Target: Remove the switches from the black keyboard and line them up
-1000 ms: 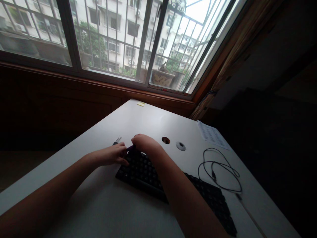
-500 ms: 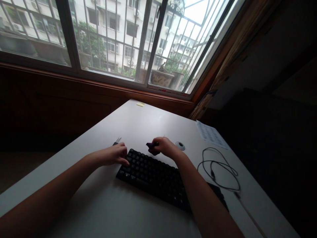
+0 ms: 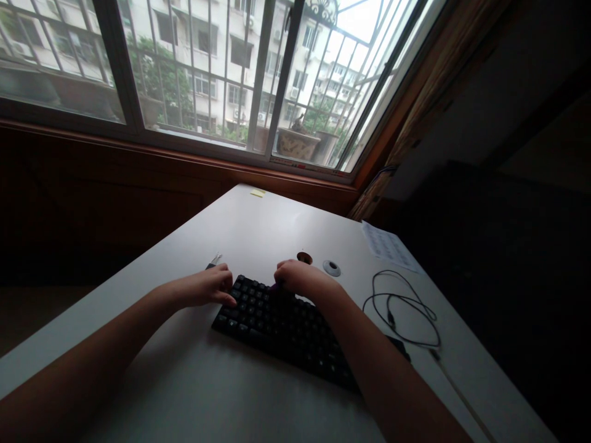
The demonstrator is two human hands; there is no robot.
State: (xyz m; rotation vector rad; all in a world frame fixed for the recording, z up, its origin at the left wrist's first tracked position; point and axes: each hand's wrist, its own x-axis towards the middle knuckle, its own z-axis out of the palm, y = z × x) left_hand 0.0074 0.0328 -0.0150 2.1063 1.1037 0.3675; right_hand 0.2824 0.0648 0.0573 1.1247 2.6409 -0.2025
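Note:
A black keyboard (image 3: 258,317) lies slantwise on the white table. My left hand (image 3: 220,286) grips its left end, fingers curled and the thumb against the edge keys. Over the back row of keys is my right hand (image 3: 295,277), closed around a dark purple cloth (image 3: 276,287). Most of the cloth is hidden under the fingers, and it appears to touch the keys. My right forearm covers part of the keyboard's right side. Just beyond my left hand lies a small tool with a dark handle and thin metal prongs (image 3: 215,260).
Behind my right hand are a round hole (image 3: 304,258) in the table and a grey ring-shaped cover (image 3: 331,268). A looped black cable (image 3: 406,294) lies at the right, with printed paper (image 3: 388,246) beyond it. A yellow sticky note (image 3: 257,193) is near the far corner.
My right hand has moved down and slightly left with the cloth, from behind the keyboard onto its back keys, uncovering the hole. My left hand stays on the keyboard's left end.

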